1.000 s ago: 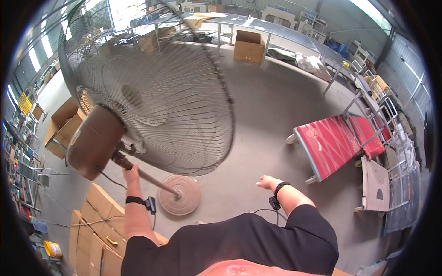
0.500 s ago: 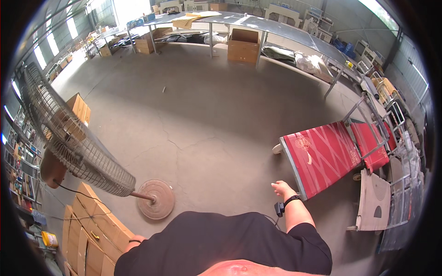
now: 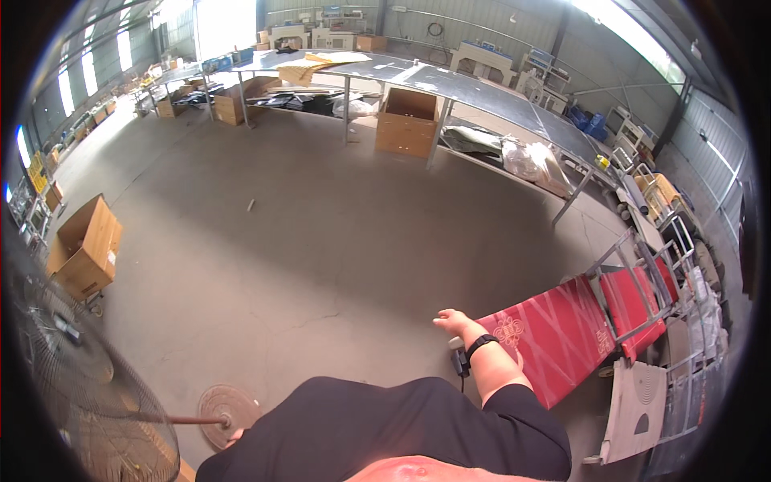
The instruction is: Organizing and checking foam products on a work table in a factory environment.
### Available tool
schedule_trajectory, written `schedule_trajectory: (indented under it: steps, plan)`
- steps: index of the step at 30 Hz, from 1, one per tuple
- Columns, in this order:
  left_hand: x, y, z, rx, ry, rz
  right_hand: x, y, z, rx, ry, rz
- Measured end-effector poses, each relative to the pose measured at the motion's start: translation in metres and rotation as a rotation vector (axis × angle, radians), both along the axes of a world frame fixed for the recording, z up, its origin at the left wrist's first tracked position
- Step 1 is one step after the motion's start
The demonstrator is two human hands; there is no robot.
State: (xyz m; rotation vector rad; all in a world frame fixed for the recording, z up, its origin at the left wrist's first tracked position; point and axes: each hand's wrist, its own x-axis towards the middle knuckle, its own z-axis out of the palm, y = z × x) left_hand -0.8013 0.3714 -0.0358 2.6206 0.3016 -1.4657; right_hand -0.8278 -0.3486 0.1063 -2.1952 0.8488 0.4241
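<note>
My right hand is held out in front of my body over the concrete floor, with nothing in it and the fingers loosely stretched to the left. A black strap with a small dark device circles that wrist. Just beyond the forearm stands a cart with a red patterned panel. Only a sliver of my left hand shows by my side, near the round rusty base of a floor fan; its fingers are hidden. The fan's wire cage leans across the lower left.
An open cardboard box stands at the left. Ahead runs a long grey table with another box beneath it. Metal frames and a beige panel stand at the right. A small stick lies on the floor.
My view has tilted up and shifted forward. The fan and its base have slid lower and left in view, and the red cart is closer to my right arm.
</note>
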Motion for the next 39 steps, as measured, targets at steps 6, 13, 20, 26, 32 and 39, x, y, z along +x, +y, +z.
schedule_trajectory:
  steps: [6, 13, 20, 26, 32, 39]
  plan:
    - [0.264, -0.196, 0.032, -0.301, -0.443, 0.053, 0.049, -0.139, 0.043, 0.168, 0.071, -0.451]
    - [0.510, -0.375, 0.061, -0.433, -0.538, 0.217, 0.150, -0.302, 0.020, 0.169, 0.126, -0.752]
    - [0.624, -0.454, 0.050, -0.034, -0.059, -0.114, 0.387, -0.484, -0.012, 0.003, -0.053, -0.387]
    - [0.788, -0.606, 0.041, -0.112, -0.067, -0.131, 0.603, -0.561, 0.026, -0.176, 0.176, 0.036]
    - [0.987, -0.689, 0.035, -0.137, -0.151, -0.150, 0.761, -0.606, 0.001, -0.027, 0.001, -0.281]
    - [1.196, -0.775, 0.069, -0.195, -0.326, -0.176, 0.894, -0.691, 0.020, -0.061, 0.046, -0.360]
